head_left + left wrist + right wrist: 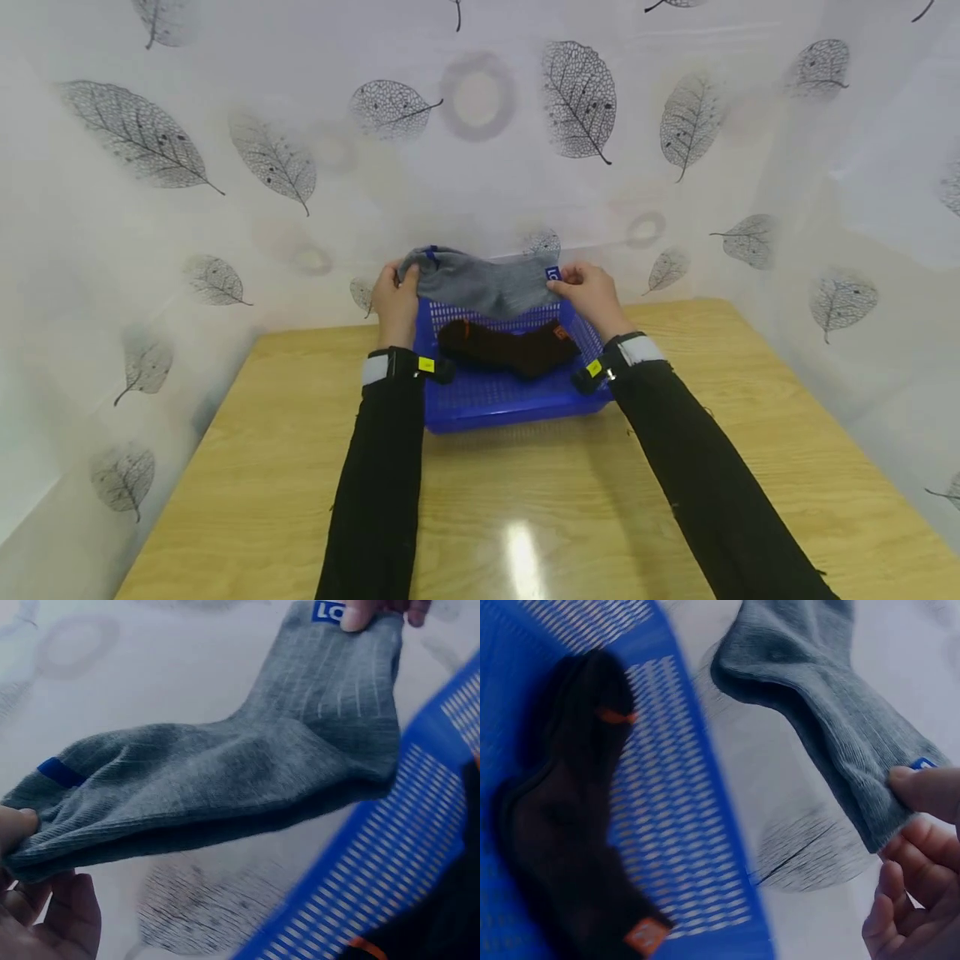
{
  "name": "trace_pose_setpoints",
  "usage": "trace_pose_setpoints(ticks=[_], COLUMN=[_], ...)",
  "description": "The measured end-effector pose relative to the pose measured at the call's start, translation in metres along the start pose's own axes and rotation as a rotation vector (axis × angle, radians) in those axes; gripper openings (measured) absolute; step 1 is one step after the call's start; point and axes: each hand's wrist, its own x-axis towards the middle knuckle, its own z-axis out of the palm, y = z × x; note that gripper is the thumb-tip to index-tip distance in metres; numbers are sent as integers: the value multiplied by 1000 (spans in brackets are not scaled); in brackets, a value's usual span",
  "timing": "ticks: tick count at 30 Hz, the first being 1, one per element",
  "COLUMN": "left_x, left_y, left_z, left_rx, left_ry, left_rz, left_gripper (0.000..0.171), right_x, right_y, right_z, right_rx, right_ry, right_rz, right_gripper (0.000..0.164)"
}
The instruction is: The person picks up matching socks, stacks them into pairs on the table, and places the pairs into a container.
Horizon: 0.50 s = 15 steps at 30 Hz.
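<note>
A grey sock (487,283) with a blue toe stripe and a blue cuff label is stretched sideways between both hands, above the far side of a blue basket (517,408). My left hand (396,304) pinches its toe end, thumb on top, as the left wrist view also shows. The cuff, right by the label, is pinched by my right hand (592,293); its thumb (930,791) lies over the fabric. Down in the basket lies a dark brown sock (510,348) with orange marks at toe and cuff.
The basket has perforated walls and stands on a wooden table (330,450) near its back edge. Behind it hangs a pale wall covering (480,183) printed with leaves. Both forearms reach over the table, with wrist straps (390,367) on the sleeves.
</note>
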Motion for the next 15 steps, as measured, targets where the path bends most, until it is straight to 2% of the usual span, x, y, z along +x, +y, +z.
trace_pose_setpoints(ticks=[3,6,9,12,15], left_x=[5,9,13,14,14], left_y=[-17,-32,-42,-47,-50], left_z=[3,2,2,4,6], left_rx=[122,307,476,588,689], left_ry=[-48,-95,-137,-187,-241], left_rz=[-64,-105,-108,-96,-71], left_gripper=[36,42,42,39,38], right_x=[3,5,8,12,16], right_y=[12,18,20,22,26], right_z=[6,8,8,8,7], right_rx=[-41,-90,-144,-210,-277], right_ry=[-22,-59,-91,-117,-151], right_rz=[48,77,74,49,45], right_gripper=[34,33,30,25,30])
